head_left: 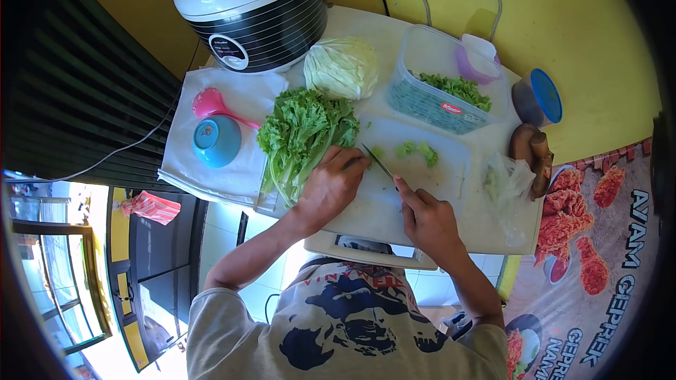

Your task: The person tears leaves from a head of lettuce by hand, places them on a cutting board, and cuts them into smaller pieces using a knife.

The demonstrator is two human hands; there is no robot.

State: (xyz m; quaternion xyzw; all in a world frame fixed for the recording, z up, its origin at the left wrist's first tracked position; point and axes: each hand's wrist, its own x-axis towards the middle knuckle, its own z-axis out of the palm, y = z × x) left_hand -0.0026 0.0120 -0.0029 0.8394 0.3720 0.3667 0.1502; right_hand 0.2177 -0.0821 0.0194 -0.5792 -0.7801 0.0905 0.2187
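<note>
My right hand (pixel 431 225) is closed around the handle of a knife (pixel 379 160), its blade pointing up and left over a white cutting board (pixel 429 193). Close to the blade tip, my left hand (pixel 332 184) has its fingers curled and pressed down on some lettuce, mostly hidden under them. Cut lettuce pieces (pixel 418 150) lie on the board to the right of the blade. A leafy bunch of lettuce (pixel 304 130) rests just left of my left hand, its stems running down toward my wrist.
Behind the board are a cabbage (pixel 341 68), a rice cooker (pixel 253 21) and a clear container (pixel 440 116) holding cut lettuce. A blue bowl (pixel 216 141) and pink ladle (pixel 209 103) lie left. A plastic bag (pixel 508 190) and blue-lidded tub (pixel 537 97) are right.
</note>
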